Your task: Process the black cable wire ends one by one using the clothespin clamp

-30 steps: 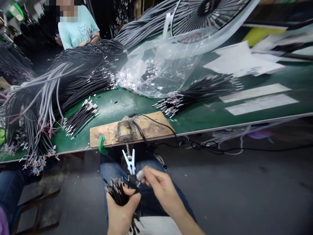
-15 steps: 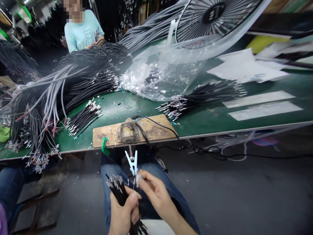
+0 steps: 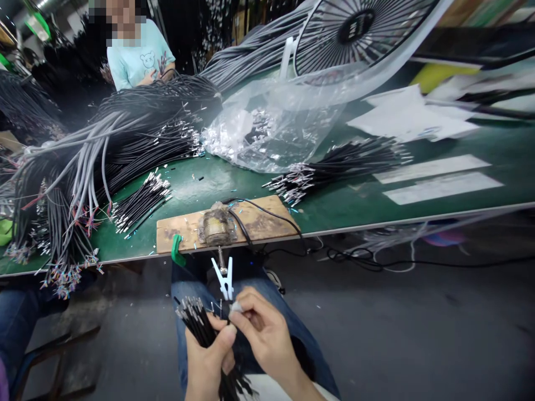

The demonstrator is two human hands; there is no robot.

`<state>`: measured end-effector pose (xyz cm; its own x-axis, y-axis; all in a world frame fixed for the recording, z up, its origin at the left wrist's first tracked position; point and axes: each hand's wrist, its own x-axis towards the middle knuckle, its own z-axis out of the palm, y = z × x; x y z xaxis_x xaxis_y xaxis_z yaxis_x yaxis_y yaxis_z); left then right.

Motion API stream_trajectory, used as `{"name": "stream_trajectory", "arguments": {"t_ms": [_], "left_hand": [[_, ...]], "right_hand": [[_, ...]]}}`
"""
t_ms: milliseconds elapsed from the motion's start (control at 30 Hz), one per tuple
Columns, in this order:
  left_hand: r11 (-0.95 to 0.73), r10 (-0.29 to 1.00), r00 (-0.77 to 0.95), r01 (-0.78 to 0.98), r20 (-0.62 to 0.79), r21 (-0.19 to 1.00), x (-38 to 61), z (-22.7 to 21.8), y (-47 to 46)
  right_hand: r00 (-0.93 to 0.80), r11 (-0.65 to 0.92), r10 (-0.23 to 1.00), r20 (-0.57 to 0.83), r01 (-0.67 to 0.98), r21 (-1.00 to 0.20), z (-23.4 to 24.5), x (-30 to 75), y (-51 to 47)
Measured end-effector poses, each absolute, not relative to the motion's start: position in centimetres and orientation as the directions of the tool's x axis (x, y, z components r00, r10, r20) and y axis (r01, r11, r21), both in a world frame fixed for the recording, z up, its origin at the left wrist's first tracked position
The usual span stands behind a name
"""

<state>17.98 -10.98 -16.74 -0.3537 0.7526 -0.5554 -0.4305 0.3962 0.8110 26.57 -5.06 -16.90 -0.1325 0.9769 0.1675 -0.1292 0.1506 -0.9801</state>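
Observation:
My left hand [image 3: 211, 356] is closed around a bundle of short black cables [image 3: 198, 323] with bare silvery ends pointing up and away. Thin wire ends stick out beside its thumb. Close by, my right hand [image 3: 261, 328] is pinched on the end of one cable, largely hidden by the fingers; a whitish cover sits on a fingertip. Just beyond the hands, a light-blue clothespin [image 3: 224, 281] is fixed on the shaft of a small motor [image 3: 217, 225]. That motor is mounted on a wooden board [image 3: 267, 217] at the table's edge.
On the green table [image 3: 346, 209] lie a small cable pile [image 3: 142, 203], a larger bundle [image 3: 330, 167], grey cables [image 3: 137, 120] and a clear plastic bag [image 3: 271, 136]. A green clamp [image 3: 178, 250] grips the board. A fan [image 3: 355, 33] and another person [image 3: 140, 58] are at the back.
My right hand has come slightly closer to my left thumb, its fingers now pressed together at the cable end. The whole view has shifted a little; the bundle stays in my left hand.

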Motion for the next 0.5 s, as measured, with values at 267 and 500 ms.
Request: {"name": "stream_trajectory", "arguments": {"t_ms": [267, 500], "left_hand": [[0.361, 0.747, -0.428, -0.38, -0.508, 0.852, 17.8, -16.3, -11.0], [0.302, 0.73, -0.595, -0.158, -0.334, 0.94, 17.5, -15.1, -11.0]], "right_hand": [[-0.171, 0.29, 0.931, 0.321, -0.185, -0.939, -16.1, 28.1, -4.4], [-0.292, 0.132, 0.945, 0.148, -0.075, -0.988, -16.2, 28.7, -3.1]]}}
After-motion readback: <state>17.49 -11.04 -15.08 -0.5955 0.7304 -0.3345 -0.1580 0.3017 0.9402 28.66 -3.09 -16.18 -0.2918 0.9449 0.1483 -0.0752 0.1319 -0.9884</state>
